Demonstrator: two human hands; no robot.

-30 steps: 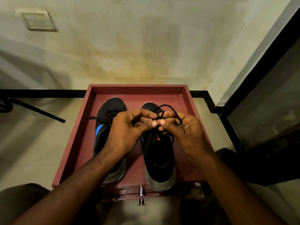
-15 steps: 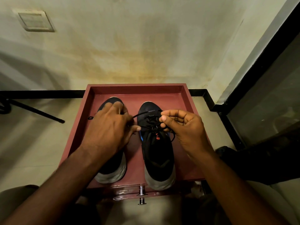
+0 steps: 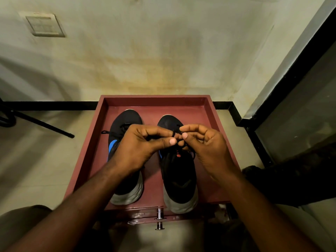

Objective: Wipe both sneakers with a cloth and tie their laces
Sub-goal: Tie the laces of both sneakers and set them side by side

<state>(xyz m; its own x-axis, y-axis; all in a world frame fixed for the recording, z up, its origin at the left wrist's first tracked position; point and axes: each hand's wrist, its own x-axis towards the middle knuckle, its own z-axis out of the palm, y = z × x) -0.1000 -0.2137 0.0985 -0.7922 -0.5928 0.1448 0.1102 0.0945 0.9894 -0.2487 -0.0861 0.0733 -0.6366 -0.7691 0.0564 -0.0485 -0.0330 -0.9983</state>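
Two black sneakers with grey soles stand side by side, toes away from me, in a dark red tray (image 3: 216, 113). The left sneaker (image 3: 125, 122) has a blue patch and a loose lace end trailing to its left. Over the right sneaker (image 3: 179, 171), my left hand (image 3: 141, 148) and my right hand (image 3: 205, 148) meet. Each pinches the black lace (image 3: 175, 133) of that shoe between thumb and fingers. The lace wraps over my left forefinger. No cloth is in view.
The tray sits on a pale floor against a stained wall, with a metal knob (image 3: 160, 218) at its near edge. A black rod (image 3: 45, 124) lies on the floor at left. A dark glass door frame (image 3: 283, 84) runs along the right. Dark fabric (image 3: 291, 179) lies beside the tray.
My hands had pulled apart with the lace stretched between them. They have come back together over the right sneaker's tongue, both pinching the lace.
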